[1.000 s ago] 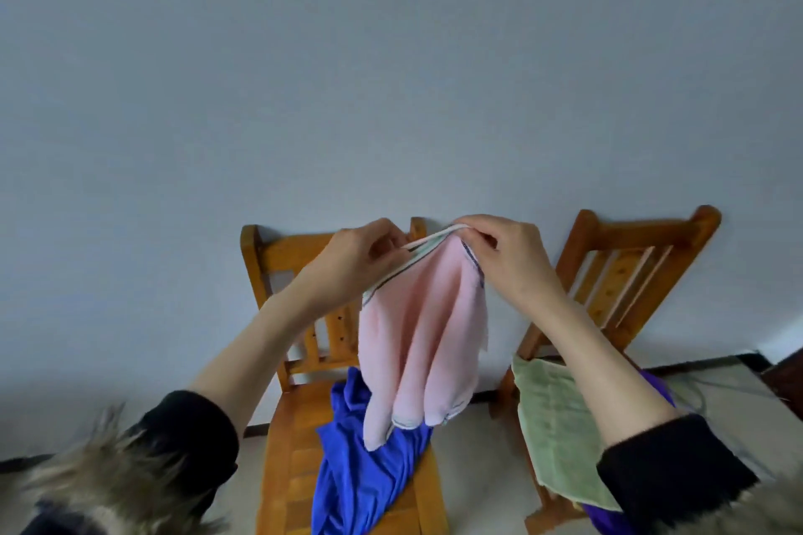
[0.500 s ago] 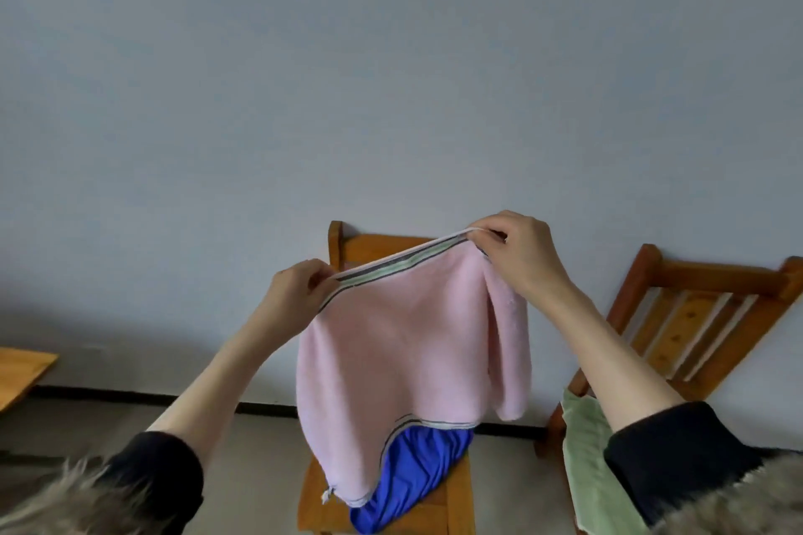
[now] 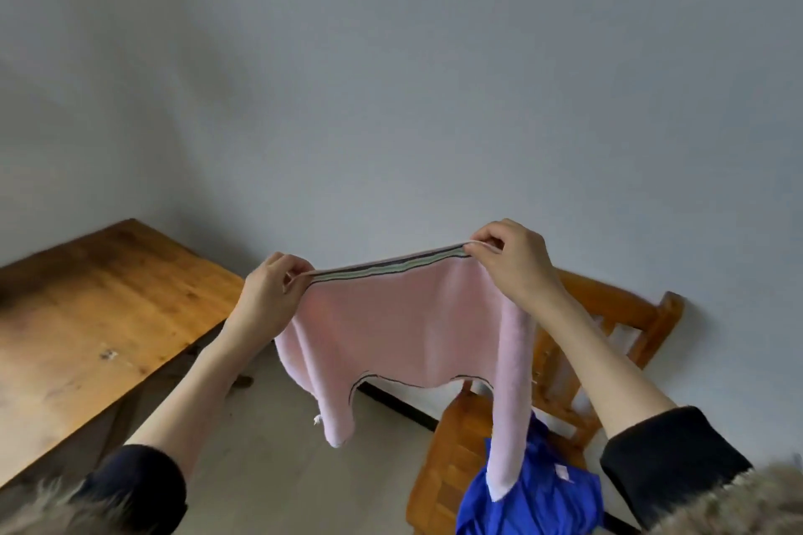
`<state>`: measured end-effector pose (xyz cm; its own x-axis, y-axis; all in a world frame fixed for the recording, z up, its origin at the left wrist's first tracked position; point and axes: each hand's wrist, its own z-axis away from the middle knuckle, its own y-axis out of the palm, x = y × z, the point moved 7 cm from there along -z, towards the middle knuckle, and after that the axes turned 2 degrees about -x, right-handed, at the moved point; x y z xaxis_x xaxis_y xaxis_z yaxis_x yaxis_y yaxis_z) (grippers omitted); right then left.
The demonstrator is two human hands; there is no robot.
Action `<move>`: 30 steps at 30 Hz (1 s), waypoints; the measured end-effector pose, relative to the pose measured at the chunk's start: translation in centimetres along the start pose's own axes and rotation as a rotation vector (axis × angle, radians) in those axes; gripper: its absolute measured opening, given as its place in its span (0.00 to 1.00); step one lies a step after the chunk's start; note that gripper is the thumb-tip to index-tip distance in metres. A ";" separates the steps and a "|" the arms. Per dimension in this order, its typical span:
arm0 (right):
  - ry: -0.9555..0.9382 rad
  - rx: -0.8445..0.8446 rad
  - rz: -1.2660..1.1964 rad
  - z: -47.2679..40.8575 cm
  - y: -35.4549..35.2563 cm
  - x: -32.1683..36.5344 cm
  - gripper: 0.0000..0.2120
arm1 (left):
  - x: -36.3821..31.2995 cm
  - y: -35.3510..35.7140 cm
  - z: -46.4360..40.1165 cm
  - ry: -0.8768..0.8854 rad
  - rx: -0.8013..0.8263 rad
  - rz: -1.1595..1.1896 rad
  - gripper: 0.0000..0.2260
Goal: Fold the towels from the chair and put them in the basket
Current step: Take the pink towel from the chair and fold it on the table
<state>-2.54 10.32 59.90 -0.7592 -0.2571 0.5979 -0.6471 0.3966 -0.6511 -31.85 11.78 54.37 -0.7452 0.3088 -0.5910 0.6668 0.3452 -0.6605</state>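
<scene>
A pink towel (image 3: 404, 326) with a striped top hem hangs spread in the air between my hands. My left hand (image 3: 273, 295) pinches the hem's left corner. My right hand (image 3: 512, 265) pinches the right corner, a little higher. One long flap of the towel droops at the right, down over a blue cloth (image 3: 534, 491). That blue cloth lies on the seat of a wooden chair (image 3: 608, 317) standing against the wall. No basket is in view.
A wooden table (image 3: 95, 317) stands at the left, its corner close to my left forearm. Pale floor (image 3: 269, 447) lies between table and chair. A plain grey wall (image 3: 391, 100) fills the background, with a dark baseboard along its foot.
My hands have drawn further apart and the pink towel has opened out wide. The view has swung left: the table has come into sight, and the second chair with the green towel has left the frame.
</scene>
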 end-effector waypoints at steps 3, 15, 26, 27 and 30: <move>0.001 0.015 -0.004 -2.1 5.6 4.1 0.04 | 5.7 -4.6 0.0 -0.090 -0.032 -0.056 0.04; 0.037 0.154 -0.186 -7.0 27.2 17.2 0.08 | 25.3 -18.7 3.1 -0.394 -0.066 -0.205 0.13; -0.064 0.436 -0.115 -11.2 44.9 23.3 0.24 | 37.8 -25.7 5.9 -0.649 -0.181 -0.224 0.07; -0.084 0.471 -0.115 -11.7 46.4 23.6 0.21 | 39.0 -26.1 5.9 -0.675 -0.201 -0.243 0.07; -0.155 0.577 -0.122 -13.3 50.3 24.5 0.13 | 41.9 -26.5 5.6 -0.754 -0.219 -0.275 0.08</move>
<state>-52.80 35.74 48.04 -0.6506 -0.4133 0.6371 -0.6304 -0.1739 -0.7566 -80.77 10.59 44.47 -0.6299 -0.4612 -0.6249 0.3879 0.5102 -0.7676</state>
